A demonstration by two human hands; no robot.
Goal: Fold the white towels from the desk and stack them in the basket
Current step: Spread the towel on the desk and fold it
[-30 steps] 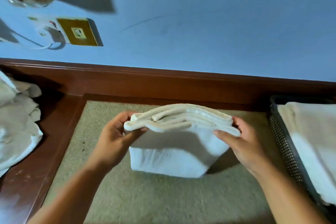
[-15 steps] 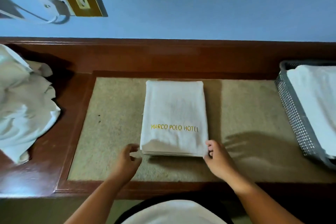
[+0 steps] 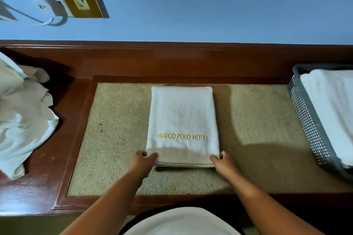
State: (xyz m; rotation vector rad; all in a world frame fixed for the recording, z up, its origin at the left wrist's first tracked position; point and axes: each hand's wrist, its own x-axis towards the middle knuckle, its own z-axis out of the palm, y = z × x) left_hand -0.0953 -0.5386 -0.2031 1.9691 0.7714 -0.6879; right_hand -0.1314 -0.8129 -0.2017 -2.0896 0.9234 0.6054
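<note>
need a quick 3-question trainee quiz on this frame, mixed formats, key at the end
1. Short answer: what words are stitched on the folded towel?
2. True or false: the basket on the right is empty.
3. Multiple choice: where do the left hand and right hand hold the folded towel? A) at its two near corners B) at its far edge C) flat on its middle

Key: 1. MARCO POLO HOTEL. 2. False, stacked white towels lie in it. 3. A.
</note>
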